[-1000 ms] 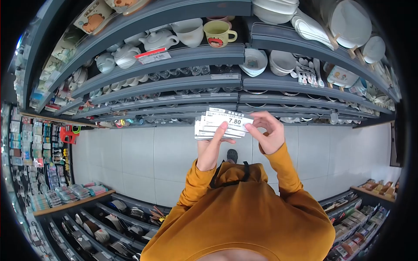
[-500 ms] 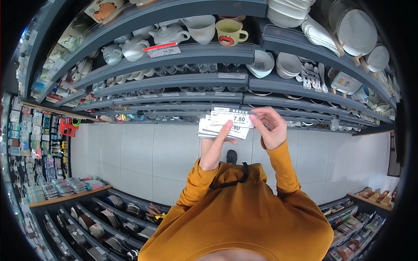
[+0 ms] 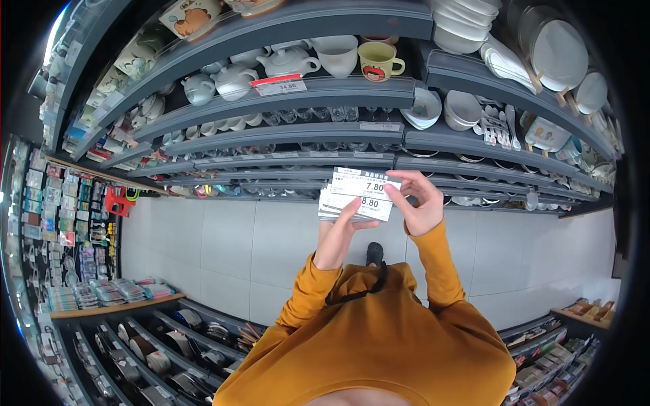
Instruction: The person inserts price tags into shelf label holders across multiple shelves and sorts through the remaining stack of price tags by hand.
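Note:
A stack of white paper price labels (image 3: 342, 211) rests in my left hand (image 3: 333, 238), the thumb pressed on its face and the fingers underneath. The front label of the stack reads 8.80. My right hand (image 3: 423, 208) pinches the right edge of another price label (image 3: 355, 184), marked 7.80, between thumb and fingertips. That label lies above the stack and overlaps its upper part. Both hands are in front of the shelves, over the floor. The rest of the small print is too fine to read.
Ahead, grey shelves (image 3: 284, 99) carry white teapots (image 3: 288, 62), a yellow mug (image 3: 379, 62), bowls (image 3: 462, 108) and spoons (image 3: 497, 127). A shelf tag (image 3: 281, 86) reads 34.80. Hanging packets (image 3: 64, 203) line the left. Pans (image 3: 152, 352) fill racks behind on the left. Pale tiles (image 3: 223, 250) cover the floor.
The 7.80 label has come up clear of the stack, showing more of the 8.80 label beneath. My right hand now pinches its edge more fully. The view has shifted slightly.

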{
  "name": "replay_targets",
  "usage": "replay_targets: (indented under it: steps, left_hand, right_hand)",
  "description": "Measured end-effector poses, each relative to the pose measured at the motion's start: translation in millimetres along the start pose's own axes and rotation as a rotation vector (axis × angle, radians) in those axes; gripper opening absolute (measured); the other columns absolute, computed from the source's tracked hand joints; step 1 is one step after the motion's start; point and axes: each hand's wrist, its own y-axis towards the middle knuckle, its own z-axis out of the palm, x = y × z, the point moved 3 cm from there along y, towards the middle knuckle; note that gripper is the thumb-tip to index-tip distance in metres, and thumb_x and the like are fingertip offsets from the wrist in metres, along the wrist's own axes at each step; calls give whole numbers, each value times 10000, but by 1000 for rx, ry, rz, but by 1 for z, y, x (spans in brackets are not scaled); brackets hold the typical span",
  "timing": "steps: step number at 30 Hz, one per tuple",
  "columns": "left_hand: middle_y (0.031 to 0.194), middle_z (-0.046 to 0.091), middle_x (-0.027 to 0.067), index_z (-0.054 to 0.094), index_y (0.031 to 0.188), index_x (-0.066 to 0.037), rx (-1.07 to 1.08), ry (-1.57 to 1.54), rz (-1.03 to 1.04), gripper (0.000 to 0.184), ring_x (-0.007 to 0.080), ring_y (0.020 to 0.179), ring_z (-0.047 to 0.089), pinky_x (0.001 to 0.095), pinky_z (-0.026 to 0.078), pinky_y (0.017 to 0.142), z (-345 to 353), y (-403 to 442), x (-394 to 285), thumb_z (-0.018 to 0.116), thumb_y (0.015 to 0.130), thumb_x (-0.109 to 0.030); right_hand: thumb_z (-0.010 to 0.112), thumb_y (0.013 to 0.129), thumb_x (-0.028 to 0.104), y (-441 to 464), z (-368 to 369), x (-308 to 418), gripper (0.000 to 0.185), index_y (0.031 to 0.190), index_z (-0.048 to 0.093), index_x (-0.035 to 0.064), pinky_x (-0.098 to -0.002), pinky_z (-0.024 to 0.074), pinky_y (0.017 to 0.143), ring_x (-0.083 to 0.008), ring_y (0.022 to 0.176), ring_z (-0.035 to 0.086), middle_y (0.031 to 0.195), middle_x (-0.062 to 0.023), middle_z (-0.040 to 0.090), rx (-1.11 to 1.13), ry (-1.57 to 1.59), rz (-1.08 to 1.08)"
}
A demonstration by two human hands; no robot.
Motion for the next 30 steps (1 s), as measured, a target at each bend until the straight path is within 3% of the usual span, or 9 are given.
replay_targets:
  steps: [8,13,22,30]
  left_hand:
    - [1107,613,105,508,1218,-5,-33,83,7,343,192,921,645,311,583,660,-53,-27,-27,592,906,-120]
    - [1040,635,77,538,1180,-15,-56,132,-3,310,144,819,646,244,533,568,-117,-52,-62,607,899,-126]
    - [985,649,70,562,1136,-8,-71,126,38,269,134,794,647,244,529,559,-254,-119,-139,605,902,-133]
    - [978,651,66,566,1134,-18,-105,151,112,259,120,787,645,228,505,526,-303,-158,-191,596,909,-143]
  right_hand:
    - [669,826,40,-9,65,10,257,1079,638,9,-212,478,663,-80,712,599,813,-40,647,40,-90,-19]
    - [674,819,19,-26,141,13,306,1120,615,22,-198,470,657,-74,720,607,775,-16,625,-71,-65,0]
    - [665,818,8,-77,304,16,241,1055,630,-19,-209,479,696,-78,748,610,844,-54,654,-57,-84,-9]
    - [675,809,20,-93,389,40,247,1054,651,-2,-227,493,678,-95,722,615,866,-75,670,-13,-137,-101]
